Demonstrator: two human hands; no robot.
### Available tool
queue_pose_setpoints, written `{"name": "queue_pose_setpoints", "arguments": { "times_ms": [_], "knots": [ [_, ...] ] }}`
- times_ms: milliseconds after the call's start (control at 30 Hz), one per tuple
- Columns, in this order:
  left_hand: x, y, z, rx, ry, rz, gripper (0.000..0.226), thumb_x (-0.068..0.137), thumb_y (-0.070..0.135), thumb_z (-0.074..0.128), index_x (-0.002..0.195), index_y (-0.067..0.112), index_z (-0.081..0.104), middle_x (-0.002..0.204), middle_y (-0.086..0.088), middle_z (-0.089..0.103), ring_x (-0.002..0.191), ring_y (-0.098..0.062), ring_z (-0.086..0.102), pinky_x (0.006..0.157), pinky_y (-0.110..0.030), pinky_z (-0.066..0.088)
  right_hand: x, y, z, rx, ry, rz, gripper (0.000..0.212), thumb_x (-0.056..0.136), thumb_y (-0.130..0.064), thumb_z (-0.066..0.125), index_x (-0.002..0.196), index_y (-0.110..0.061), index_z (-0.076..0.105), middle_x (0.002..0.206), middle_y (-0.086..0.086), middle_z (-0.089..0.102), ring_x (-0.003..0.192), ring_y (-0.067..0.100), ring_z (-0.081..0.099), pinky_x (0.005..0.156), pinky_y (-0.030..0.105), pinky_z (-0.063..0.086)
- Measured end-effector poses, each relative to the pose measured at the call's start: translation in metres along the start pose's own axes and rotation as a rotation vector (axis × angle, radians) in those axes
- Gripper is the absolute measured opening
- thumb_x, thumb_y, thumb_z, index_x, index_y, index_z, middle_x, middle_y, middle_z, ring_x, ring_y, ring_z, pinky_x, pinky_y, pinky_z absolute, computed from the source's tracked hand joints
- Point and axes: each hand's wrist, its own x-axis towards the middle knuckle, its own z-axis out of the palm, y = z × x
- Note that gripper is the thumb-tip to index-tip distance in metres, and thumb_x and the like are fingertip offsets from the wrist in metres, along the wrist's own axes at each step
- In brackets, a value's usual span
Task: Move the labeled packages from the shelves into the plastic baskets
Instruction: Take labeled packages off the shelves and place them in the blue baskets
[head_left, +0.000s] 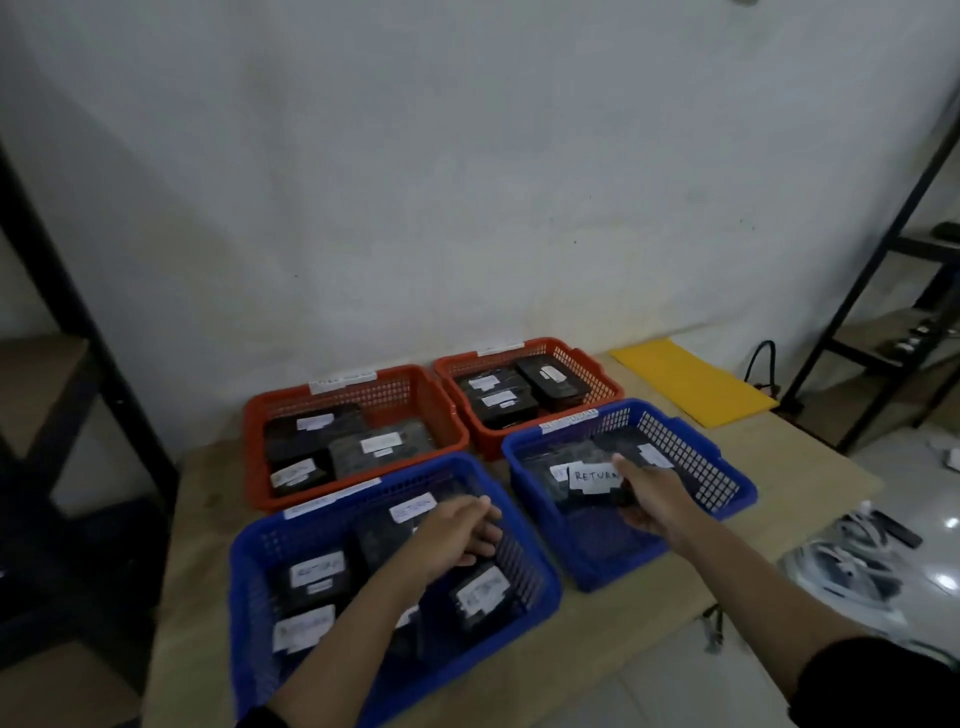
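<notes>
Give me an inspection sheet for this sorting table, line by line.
Surface: wooden table against a white wall.
Job's things: two orange baskets behind, two blue baskets in front, all holding dark labelled packages.
Clutter: yellow envelope at the far right of the table.
Grips: left hand over the near blue basket, its hold unclear; right hand holds a package labelled RETURN over the other blue basket.
Cables: black cable by the wall.
Surroundings: dark shelving on both sides; pale items on the floor at right.
</notes>
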Motion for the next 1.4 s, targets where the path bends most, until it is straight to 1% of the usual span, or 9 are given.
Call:
{"name": "queue_pose_setpoints", "arguments": {
  "times_ms": [167,267,433,600,767,933,1067,1200,1400],
  "knots": [
    [0.036,0.003,0.038,-0.013,0.024,-0.064,0.032,0.100,0.034,0.036,0.101,0.015,0.062,0.090,-0.001,0.067,0.076,-0.012,0.061,0.070,-0.023,0.045,0.072,0.021,-0.015,-0.246,-0.058,0.051,0.044,0.093,-0.040,0.057,0.101,0.003,0.059,0.095,0.020,0.062,0.070,0.028,0.060,0.071,0.041,0.056],
    [0.051,0.002,0.044,-0.005,0.039,-0.106,0.034,0.100,0.035,0.036,0.105,0.014,0.062,0.093,-0.001,0.067,0.077,-0.012,0.061,0.071,-0.024,0.046,0.096,0.036,-0.009,-0.352,-0.150,0.086,0.041,0.093,-0.039,0.058,0.108,-0.001,0.058,0.104,0.021,0.065,0.089,0.034,0.064,0.069,0.040,0.056],
    [0.070,0.001,0.044,0.011,0.086,-0.148,0.031,0.099,0.036,0.036,0.101,0.018,0.062,0.093,0.000,0.068,0.082,-0.014,0.063,0.079,-0.029,0.046,0.110,0.042,0.003,-0.566,-0.241,0.054,0.044,0.096,-0.038,0.053,0.065,-0.008,0.047,0.059,0.007,0.043,0.053,0.019,0.043,0.053,0.028,0.038],
    [0.075,-0.002,0.038,0.008,0.128,-0.158,0.030,0.098,0.037,0.037,0.097,0.022,0.064,0.095,-0.002,0.070,0.083,-0.015,0.065,0.081,-0.031,0.048,0.115,0.046,0.009,-0.612,-0.283,0.132,0.035,0.099,-0.037,0.048,0.090,-0.004,0.053,0.074,0.010,0.054,0.060,0.023,0.055,0.051,0.030,0.049],
    [0.065,-0.003,0.027,-0.004,0.164,-0.139,0.031,0.098,0.038,0.038,0.099,0.021,0.064,0.095,-0.002,0.070,0.085,-0.015,0.066,0.083,-0.031,0.049,0.109,0.042,0.011,-0.653,-0.200,0.093,0.041,0.100,-0.043,0.040,0.086,-0.006,0.050,0.073,0.007,0.050,0.062,0.019,0.050,0.051,0.028,0.042],
    [0.047,0.005,0.012,0.003,0.191,-0.120,0.032,0.099,0.038,0.037,0.099,0.021,0.065,0.099,-0.002,0.071,0.092,-0.018,0.067,0.083,-0.030,0.049,0.084,0.026,0.016,-0.791,-0.165,-0.119,0.042,0.098,-0.041,0.042,0.065,-0.015,0.044,0.061,0.002,0.046,0.053,0.016,0.043,0.051,0.028,0.035],
    [0.023,0.016,-0.007,-0.011,0.219,-0.087,0.034,0.099,0.037,0.037,0.100,0.018,0.065,0.097,-0.004,0.070,0.088,-0.019,0.066,0.082,-0.032,0.049,0.029,-0.011,0.044,-0.850,-0.185,-0.349,0.044,0.093,-0.049,0.045,0.060,-0.021,0.037,0.063,-0.001,0.044,0.069,0.024,0.054,0.062,0.030,0.041],
    [-0.018,0.027,-0.046,-0.055,0.265,0.006,0.032,0.099,0.034,0.037,0.100,0.015,0.063,0.088,-0.003,0.068,0.073,-0.015,0.064,0.069,-0.026,0.048,-0.055,-0.058,0.094,-0.846,-0.272,-0.577,0.041,0.095,-0.051,0.043,0.078,-0.014,0.053,0.077,0.004,0.056,0.085,0.028,0.063,0.066,0.032,0.041],
    [-0.136,0.024,-0.157,-0.112,0.449,0.184,0.029,0.099,0.027,0.039,0.088,0.014,0.063,0.078,-0.005,0.064,0.058,-0.008,0.062,0.055,-0.018,0.047,-0.214,-0.116,0.211,-0.723,-0.436,-0.901,0.046,0.092,-0.049,0.050,0.061,-0.016,0.059,0.058,0.001,0.058,0.063,0.023,0.061,0.058,0.031,0.042]
  ]
}}
